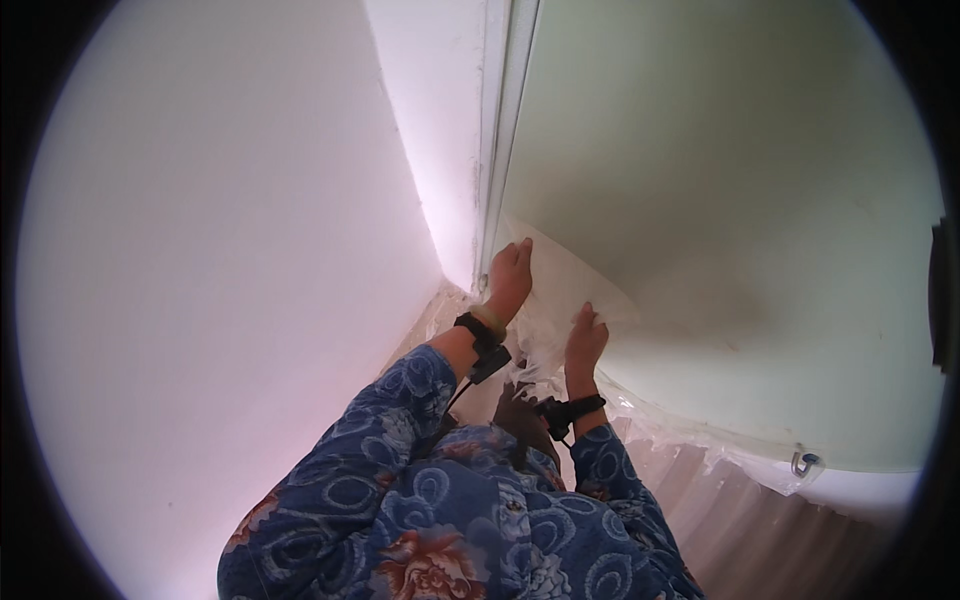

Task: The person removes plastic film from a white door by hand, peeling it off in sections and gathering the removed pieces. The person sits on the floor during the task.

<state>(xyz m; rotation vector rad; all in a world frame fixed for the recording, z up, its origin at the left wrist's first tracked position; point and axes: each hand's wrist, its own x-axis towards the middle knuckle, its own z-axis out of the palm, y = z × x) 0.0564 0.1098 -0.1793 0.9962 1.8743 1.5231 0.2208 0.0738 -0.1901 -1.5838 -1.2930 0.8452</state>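
A thin translucent plastic film [577,277] hangs partly peeled from a large pale green, smooth door-like panel [720,187]. My left hand [511,274] pinches the film near the panel's left edge, close to a white frame [495,150]. Lower and to the right, my right hand [586,337] grips the film's loose part between thumb and fingers. Crumpled film hangs between and below the hands, and more of it runs along the panel's lower edge. Both wrists carry black straps with small devices.
A white wall [225,187] fills the left side and meets the frame at a corner. A metal U-shaped fitting [804,462] sits at the panel's lower right edge. A dark handle-like part [939,296] shows at the far right. Striped wood-look flooring [750,510] lies below.
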